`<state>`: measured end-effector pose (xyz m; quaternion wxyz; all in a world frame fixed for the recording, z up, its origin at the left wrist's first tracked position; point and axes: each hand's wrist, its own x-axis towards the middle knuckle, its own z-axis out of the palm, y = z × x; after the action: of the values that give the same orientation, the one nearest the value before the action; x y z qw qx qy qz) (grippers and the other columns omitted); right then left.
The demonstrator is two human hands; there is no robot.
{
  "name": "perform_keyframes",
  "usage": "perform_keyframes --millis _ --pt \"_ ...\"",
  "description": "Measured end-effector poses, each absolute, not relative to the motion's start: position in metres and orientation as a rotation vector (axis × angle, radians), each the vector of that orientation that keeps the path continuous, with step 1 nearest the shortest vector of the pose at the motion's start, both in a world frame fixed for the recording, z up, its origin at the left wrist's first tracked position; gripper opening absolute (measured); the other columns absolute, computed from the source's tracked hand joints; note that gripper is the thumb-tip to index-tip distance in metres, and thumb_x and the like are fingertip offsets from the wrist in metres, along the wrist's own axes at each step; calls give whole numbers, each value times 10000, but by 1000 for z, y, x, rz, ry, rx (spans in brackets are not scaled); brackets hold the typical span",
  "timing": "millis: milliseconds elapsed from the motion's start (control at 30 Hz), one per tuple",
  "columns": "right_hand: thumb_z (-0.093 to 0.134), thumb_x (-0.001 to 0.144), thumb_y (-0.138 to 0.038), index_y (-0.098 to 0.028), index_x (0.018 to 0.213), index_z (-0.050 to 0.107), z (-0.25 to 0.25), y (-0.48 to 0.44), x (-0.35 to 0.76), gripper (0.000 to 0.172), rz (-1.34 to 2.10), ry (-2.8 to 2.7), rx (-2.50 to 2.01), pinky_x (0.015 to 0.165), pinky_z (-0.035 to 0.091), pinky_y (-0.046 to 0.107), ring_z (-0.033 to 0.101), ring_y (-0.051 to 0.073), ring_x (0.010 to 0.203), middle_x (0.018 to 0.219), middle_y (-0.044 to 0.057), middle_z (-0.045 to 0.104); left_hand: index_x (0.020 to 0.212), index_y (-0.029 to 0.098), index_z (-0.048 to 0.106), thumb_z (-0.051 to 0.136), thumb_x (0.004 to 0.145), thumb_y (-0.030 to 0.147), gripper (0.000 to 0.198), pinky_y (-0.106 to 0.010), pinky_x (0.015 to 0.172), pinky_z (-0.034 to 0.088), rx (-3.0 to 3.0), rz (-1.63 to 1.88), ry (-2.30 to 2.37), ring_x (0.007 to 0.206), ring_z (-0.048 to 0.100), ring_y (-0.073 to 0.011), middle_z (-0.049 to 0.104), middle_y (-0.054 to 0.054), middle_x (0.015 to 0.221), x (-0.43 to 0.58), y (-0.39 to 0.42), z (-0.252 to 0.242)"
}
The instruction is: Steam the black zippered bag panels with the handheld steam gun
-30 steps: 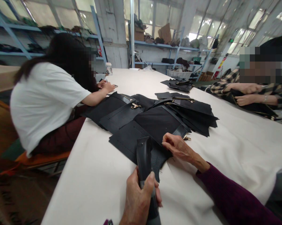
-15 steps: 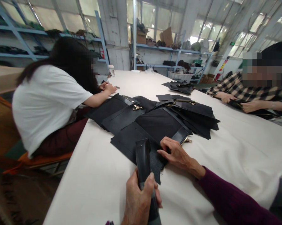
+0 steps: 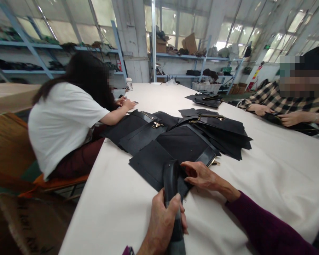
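Head view: left hand (image 3: 162, 220) wrapped round the black strip (image 3: 171, 182), in front of the panels (image 3: 146, 161) on the table (image 3: 109, 198); right hand (image 3: 202, 176) curled beside the strip's top, whether pinching anything I cannot tell.

Right hand (image 3: 205, 177) shifted, nearer black strip (image 3: 171, 180)

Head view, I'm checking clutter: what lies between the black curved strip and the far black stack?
In the head view, an overlapping spread of black panels with gold fittings lies between the strip held in the left hand and the stack.
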<state>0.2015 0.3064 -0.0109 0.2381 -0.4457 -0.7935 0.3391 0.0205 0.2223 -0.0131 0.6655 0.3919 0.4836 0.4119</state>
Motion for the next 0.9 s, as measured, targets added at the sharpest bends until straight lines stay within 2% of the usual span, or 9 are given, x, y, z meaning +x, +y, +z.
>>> perform_keyframes --millis 100,233,333,533,900 --pt "614 712 -186 -154 795 558 -9 307 201 106 1040 -2146 -1202 487 304 196 391 78 545 616 -59 441 697 177 453 511 805 446 296 -204 318 431 891 971 1121 280 488 -101 567 23 364 22 221 -9" --pt "602 736 -234 -148 678 534 -13 310 201 124 1167 -2024 -1176 467 266 200 339 67 517 576 -64 381 695 174 468 519 800 451 300 -190 329 410 927 1038 1176 294 492 -101 566 19 359 21 217 -3" --pt "559 772 -276 -142 669 549 -20 312 203 169 1228 -1925 -1216 434 233 206 319 62 469 537 -64 365 687 177 472 521 801 447 298 -197 335 409 941 1048 1181 297 499 -110 567 16 356 20 216 -2" --pt "574 749 -301 -135 652 569 -19 313 209 192 1278 -1913 -1221 420 224 203 319 57 446 512 -59 379 685 179 467 535 789 442 290 -171 317 365 892 1081 1213 299 505 -104 547 37 364 20 216 2" --pt "581 715 -305 -140 612 524 6 316 232 203 1362 -1924 -1238 415 194 207 287 54 445 500 -66 356 686 173 502 526 797 501 347 -209 345 394 923 1072 1158 300 499 -123 577 5 359 15 215 -6"
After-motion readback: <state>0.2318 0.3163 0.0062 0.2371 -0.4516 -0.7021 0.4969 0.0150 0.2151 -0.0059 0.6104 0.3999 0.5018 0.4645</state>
